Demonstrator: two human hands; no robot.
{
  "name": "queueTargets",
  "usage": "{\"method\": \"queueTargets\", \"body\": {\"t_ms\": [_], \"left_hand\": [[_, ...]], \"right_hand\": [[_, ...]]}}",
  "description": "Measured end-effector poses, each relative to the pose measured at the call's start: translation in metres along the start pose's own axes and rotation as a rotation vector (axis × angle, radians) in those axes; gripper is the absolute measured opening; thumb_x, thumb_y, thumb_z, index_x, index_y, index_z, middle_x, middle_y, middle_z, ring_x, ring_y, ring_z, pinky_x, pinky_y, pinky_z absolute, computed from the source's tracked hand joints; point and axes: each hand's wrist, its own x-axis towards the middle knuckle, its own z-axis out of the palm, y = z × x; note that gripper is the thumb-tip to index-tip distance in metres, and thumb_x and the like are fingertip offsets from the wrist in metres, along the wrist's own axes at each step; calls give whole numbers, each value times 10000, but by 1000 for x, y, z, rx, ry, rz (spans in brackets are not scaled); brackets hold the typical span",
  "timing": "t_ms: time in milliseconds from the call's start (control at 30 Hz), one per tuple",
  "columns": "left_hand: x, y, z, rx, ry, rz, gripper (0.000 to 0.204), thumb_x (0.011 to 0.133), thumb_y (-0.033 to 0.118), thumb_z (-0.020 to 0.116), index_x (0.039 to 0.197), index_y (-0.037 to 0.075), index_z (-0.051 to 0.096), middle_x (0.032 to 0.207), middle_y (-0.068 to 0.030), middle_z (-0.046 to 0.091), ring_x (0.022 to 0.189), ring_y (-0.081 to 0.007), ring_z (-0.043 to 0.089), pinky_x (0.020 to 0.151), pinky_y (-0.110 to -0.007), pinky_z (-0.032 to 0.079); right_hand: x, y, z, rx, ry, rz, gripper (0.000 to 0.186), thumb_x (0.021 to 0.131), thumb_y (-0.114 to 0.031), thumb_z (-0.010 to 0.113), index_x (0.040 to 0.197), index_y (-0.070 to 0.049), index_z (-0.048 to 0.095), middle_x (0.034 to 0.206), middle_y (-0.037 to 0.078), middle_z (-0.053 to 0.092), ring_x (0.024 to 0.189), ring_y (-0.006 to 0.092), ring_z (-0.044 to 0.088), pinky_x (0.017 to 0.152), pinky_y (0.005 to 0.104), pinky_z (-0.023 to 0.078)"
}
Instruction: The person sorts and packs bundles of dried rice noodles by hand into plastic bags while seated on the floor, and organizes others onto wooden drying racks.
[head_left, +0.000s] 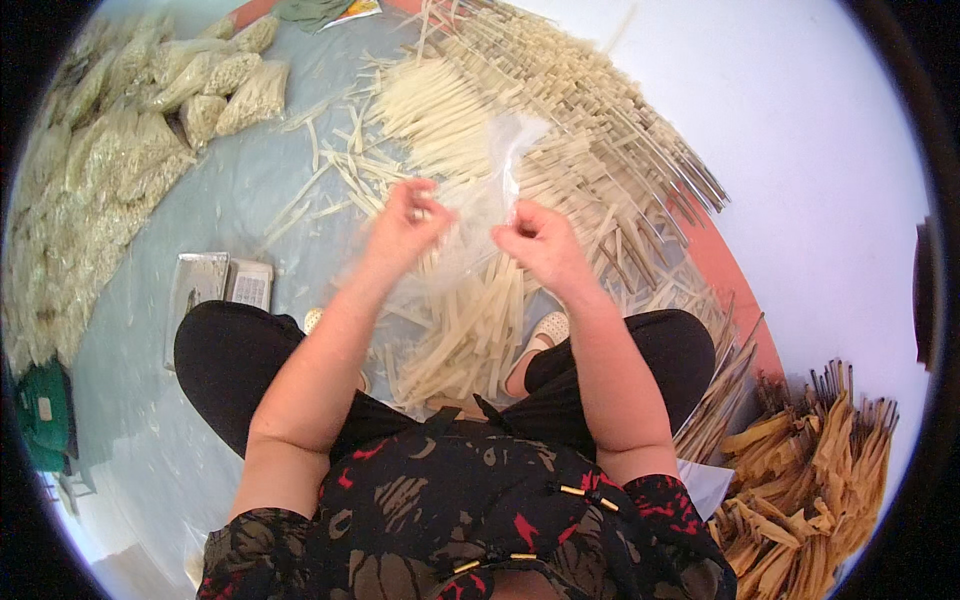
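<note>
Plastic film, clear and thin, forms the bag at the right hand, whose thumb and curled fingers pinch its edge. The left hand is raised level with it across the gap, fingers bent toward the thumb; motion blurs it, so whether it grips film or is merely close cannot be told. The bag is in the air between and just beyond the two hands, above the pale strips on the floor. It looks very light, limp and slippery, likely to cling to itself and to tear or stretch if pulled hard; a pinch at each side of a rim would probably hold it best. Its long axis seems to slant from far right to near left, with a bright, creased end pointing far; which end is the mouth is not clear. Outward, loose pale strips lie between the person's feet, and a neater row of pale strips fans out on the far side. Thin sticks are massed far right, brown bundles near right. On the left, filled clear bags are heaped beyond a grey boxy object.
</note>
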Motion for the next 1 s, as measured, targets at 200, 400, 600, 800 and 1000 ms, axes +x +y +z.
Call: {"method": "queueTargets", "body": {"t_ms": [200,400,600,800,1000], "left_hand": [[-1,10,-4,-68,57,-445,219,888,49,490,1031,88,651,790,-33,569,658,-109,581,562,-277,543],[12,27,-34,-273,288,-235,251,916,109,442,1025,123,667,711,19,541,581,-77,511,557,-256,506],[-25,93,-7,-214,31,-222,192,875,192,606,1002,80,697,618,33,502,486,-54,464,478,-233,477],[-14,91,-54,235,173,-92,245,835,244,690,1003,67,705,565,30,499,484,-62,459,440,-245,390],[-29,89,-24,225,197,-34,214,855,254,658,912,49,685,587,12,516,485,-83,453,447,-258,385]], "right_hand": [[-16,-26,-29,-392,116,-87,189,808,-168,612,681,-30,588,557,41,539,509,129,509,516,289,417],[-56,-39,-70,-1069,160,50,203,807,-258,579,779,-66,642,836,139,655,765,328,623,676,456,472],[-50,-50,-54,-1137,116,-272,189,818,-286,624,832,-104,677,742,115,619,730,318,607,648,407,470],[-47,-78,-100,-87,338,20,155,833,-221,641,875,-94,720,772,70,640,750,259,614,648,413,468],[-81,-111,-55,-948,364,-981,471,792,-240,707,1220,-102,568,1064,135,580,986,226,550,877,387,446]]}}
